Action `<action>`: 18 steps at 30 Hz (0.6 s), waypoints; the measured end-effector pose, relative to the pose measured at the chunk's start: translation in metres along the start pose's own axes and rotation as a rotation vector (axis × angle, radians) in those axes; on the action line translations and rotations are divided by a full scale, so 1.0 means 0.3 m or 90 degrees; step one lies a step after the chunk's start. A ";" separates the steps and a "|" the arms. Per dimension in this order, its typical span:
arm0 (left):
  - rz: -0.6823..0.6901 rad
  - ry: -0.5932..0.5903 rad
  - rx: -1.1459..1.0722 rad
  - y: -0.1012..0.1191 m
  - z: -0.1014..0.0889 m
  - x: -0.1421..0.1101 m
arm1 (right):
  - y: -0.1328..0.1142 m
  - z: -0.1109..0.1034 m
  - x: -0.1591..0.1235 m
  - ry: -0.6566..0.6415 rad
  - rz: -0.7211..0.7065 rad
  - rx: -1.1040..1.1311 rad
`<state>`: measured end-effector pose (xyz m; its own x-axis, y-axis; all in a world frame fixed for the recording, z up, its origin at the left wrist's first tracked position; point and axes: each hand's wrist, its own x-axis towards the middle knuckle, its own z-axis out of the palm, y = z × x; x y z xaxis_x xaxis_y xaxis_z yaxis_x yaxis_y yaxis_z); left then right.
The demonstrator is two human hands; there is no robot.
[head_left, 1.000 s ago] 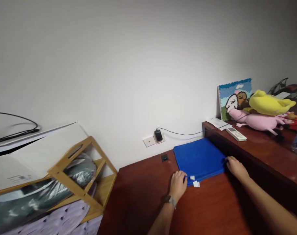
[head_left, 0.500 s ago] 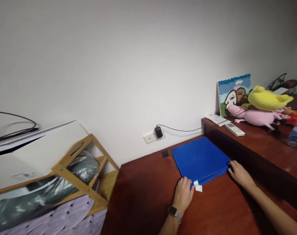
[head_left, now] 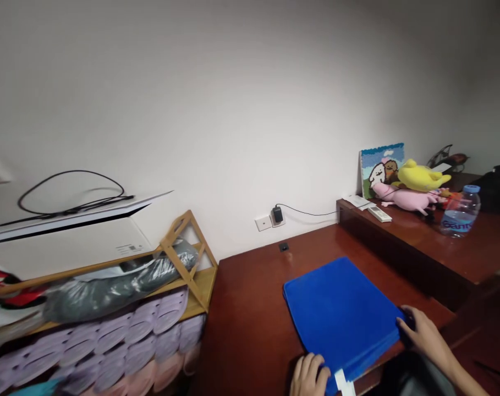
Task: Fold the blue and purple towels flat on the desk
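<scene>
A flat, layered blue folded fabric piece [head_left: 340,313] lies on the reddish-brown wooden desk [head_left: 245,308], its near side reaching the desk's front edge. White tags [head_left: 344,381] stick out from its near left side. My left hand [head_left: 309,375], partly cut off by the bottom of the view, has its fingers curled on the near left corner. At the right corner, my right hand [head_left: 423,333] grips the fabric between thumb and fingers. Some of the right fingers are hidden.
On the raised shelf to the right are a remote control [head_left: 379,214], plush toys [head_left: 406,199], a picture [head_left: 382,166] and a water bottle [head_left: 461,213]. A plugged-in adapter [head_left: 277,214] trails a cable. Left stands a wooden rack [head_left: 187,258] with lilac slippers [head_left: 142,324].
Both hands have drawn the blue folded fabric piece away from the wall towards the desk's front edge. The view has shifted, showing more of the rack and the bottle.
</scene>
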<state>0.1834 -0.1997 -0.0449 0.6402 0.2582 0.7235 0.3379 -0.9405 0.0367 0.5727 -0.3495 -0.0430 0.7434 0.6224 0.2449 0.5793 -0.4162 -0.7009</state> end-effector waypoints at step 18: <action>-0.030 -0.124 -0.064 0.012 -0.232 -0.019 | -0.135 -0.077 -0.083 -0.115 0.170 0.238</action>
<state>0.1330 -0.2200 -0.0009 0.7498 0.3308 0.5731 0.3058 -0.9413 0.1432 0.5385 -0.3635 -0.0053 0.7606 0.6451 -0.0727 0.1924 -0.3310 -0.9238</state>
